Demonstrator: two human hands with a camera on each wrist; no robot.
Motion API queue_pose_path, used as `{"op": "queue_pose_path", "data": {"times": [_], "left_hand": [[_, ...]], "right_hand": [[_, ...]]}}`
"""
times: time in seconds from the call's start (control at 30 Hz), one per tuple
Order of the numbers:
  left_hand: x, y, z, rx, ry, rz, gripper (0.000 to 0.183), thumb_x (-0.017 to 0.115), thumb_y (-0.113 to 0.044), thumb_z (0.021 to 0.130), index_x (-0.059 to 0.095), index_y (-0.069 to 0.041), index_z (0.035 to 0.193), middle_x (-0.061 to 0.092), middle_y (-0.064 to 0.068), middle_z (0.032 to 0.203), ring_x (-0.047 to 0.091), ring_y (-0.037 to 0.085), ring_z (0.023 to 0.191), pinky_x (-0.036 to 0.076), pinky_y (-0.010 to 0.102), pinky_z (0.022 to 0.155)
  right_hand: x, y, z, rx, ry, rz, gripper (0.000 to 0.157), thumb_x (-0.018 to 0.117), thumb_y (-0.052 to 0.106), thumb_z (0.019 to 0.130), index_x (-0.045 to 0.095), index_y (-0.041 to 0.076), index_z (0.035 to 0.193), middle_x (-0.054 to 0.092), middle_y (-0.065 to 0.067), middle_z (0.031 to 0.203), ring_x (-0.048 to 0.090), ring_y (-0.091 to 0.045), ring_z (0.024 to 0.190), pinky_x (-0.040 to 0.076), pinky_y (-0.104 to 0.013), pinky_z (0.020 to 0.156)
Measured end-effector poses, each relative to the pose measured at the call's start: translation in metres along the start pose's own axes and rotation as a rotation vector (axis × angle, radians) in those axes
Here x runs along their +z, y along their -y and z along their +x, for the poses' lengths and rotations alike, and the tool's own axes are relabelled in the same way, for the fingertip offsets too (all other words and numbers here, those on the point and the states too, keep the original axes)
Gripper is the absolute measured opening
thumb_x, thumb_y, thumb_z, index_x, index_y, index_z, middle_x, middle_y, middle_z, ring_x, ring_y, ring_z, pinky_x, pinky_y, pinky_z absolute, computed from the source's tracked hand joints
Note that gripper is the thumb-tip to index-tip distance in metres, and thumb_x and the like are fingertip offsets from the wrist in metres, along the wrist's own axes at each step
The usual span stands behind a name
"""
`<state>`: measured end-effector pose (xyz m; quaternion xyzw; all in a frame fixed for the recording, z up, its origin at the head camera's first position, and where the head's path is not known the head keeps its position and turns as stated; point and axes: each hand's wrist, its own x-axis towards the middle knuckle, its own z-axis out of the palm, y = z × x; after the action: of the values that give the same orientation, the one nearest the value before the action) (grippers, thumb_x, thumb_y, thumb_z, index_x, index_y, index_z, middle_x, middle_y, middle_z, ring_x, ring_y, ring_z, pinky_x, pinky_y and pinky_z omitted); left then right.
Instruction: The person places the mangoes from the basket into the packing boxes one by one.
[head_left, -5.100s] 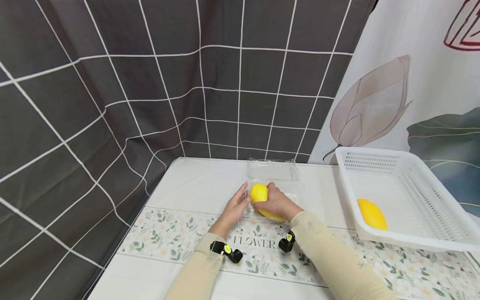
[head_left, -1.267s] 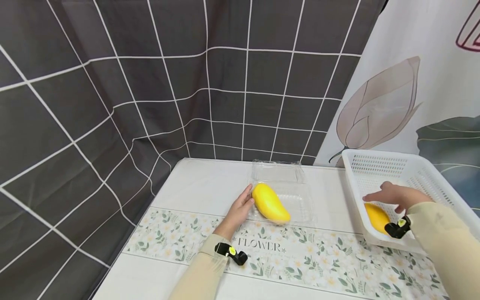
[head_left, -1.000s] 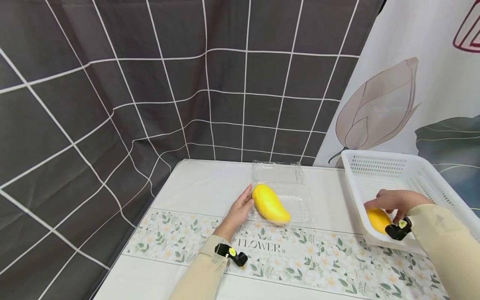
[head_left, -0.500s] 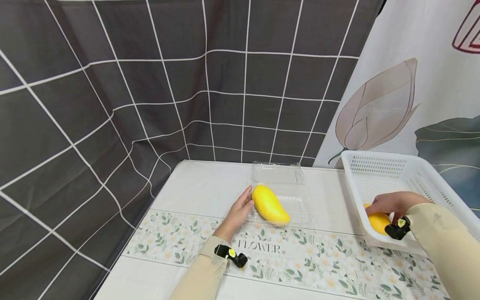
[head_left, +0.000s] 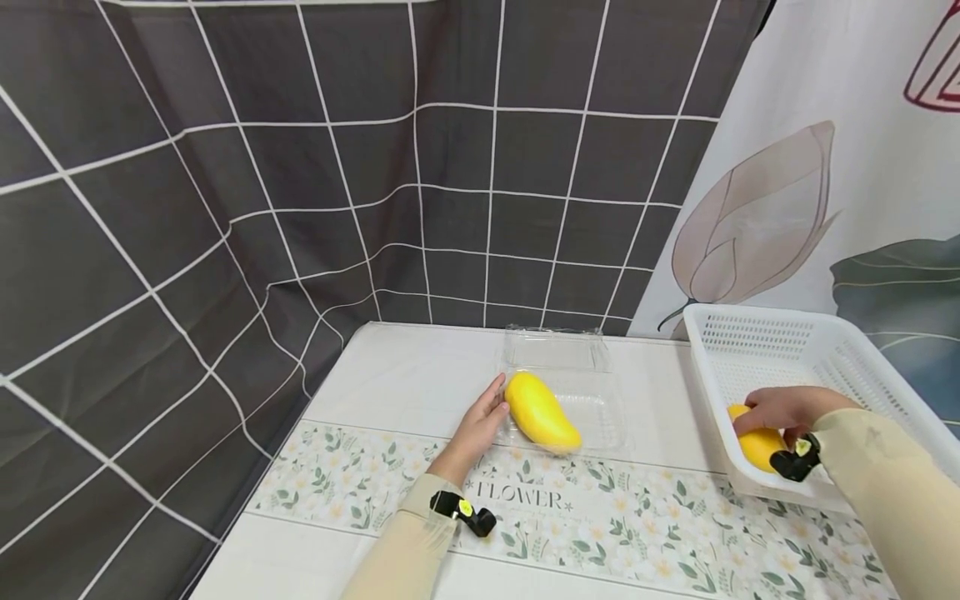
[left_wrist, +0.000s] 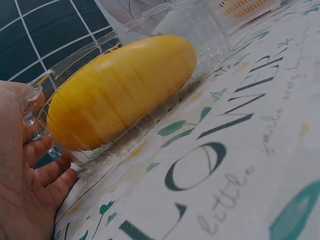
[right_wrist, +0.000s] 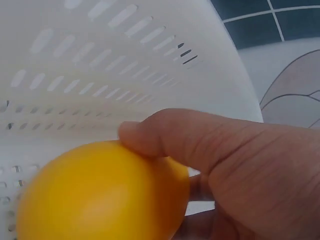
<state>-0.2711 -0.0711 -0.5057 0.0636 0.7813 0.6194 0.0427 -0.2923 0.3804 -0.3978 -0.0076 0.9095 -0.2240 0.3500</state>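
Note:
A yellow mango (head_left: 542, 412) lies slantwise in a clear plastic clamshell box (head_left: 600, 417), whose lid (head_left: 555, 348) is folded back toward the wall. My left hand (head_left: 474, 425) rests against the box's left side with its fingers fairly straight; in the left wrist view the fingertips (left_wrist: 62, 185) touch the plastic beside the mango. Inside the white basket (head_left: 832, 375), my right hand (head_left: 791, 408) grips a second mango (head_left: 759, 447). The right wrist view shows the thumb on top of this mango (right_wrist: 100, 195) and the fingers around its far side, partly hidden.
The basket stands at the right of the table, over a flower-printed strip (head_left: 637, 517) of the white tablecloth (head_left: 405, 367). A dark gridded curtain (head_left: 450, 142) hangs behind and to the left, with a pale printed curtain (head_left: 757, 217) at the back right.
My right hand has moved from the mango in the box to the basket, lowered over the second mango and taken hold of it. My left hand has stayed beside the box.

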Motion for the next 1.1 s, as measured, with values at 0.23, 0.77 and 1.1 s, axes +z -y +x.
{"op": "queue_pose_path", "data": {"times": [0.23, 0.77, 1.1], "left_hand": [[0.0, 0.0, 0.0, -0.008, 0.0, 0.006, 0.052, 0.043, -0.031, 0.096, 0.023, -0.036, 0.145, 0.033, -0.008, 0.144, 0.034, 0.01, 0.129, 0.022, 0.037, 0.109], [0.0, 0.001, -0.001, -0.001, 0.008, -0.002, 0.052, 0.042, -0.032, 0.097, 0.022, -0.038, 0.145, 0.034, -0.008, 0.144, 0.033, 0.011, 0.129, 0.022, 0.038, 0.109], [-0.002, 0.003, 0.0, 0.017, 0.026, 0.007, 0.053, 0.042, -0.034, 0.097, 0.022, -0.035, 0.145, 0.031, -0.01, 0.145, 0.031, 0.011, 0.131, 0.021, 0.038, 0.109]], "right_hand": [[-0.012, 0.004, -0.013, -0.008, -0.049, 0.021, 0.088, 0.063, 0.05, 0.08, 0.026, -0.011, 0.131, 0.054, -0.011, 0.09, 0.053, -0.025, 0.073, 0.05, -0.039, 0.062], [-0.037, 0.046, -0.041, -0.129, -0.235, -0.04, 0.083, 0.058, 0.048, 0.083, 0.023, -0.006, 0.135, 0.051, -0.018, 0.099, 0.052, -0.024, 0.075, 0.052, -0.036, 0.053], [-0.031, 0.104, -0.045, -0.241, -0.344, -0.086, 0.073, 0.06, 0.044, 0.082, 0.031, 0.001, 0.133, 0.054, -0.014, 0.093, 0.053, -0.023, 0.071, 0.051, -0.035, 0.051]]}}
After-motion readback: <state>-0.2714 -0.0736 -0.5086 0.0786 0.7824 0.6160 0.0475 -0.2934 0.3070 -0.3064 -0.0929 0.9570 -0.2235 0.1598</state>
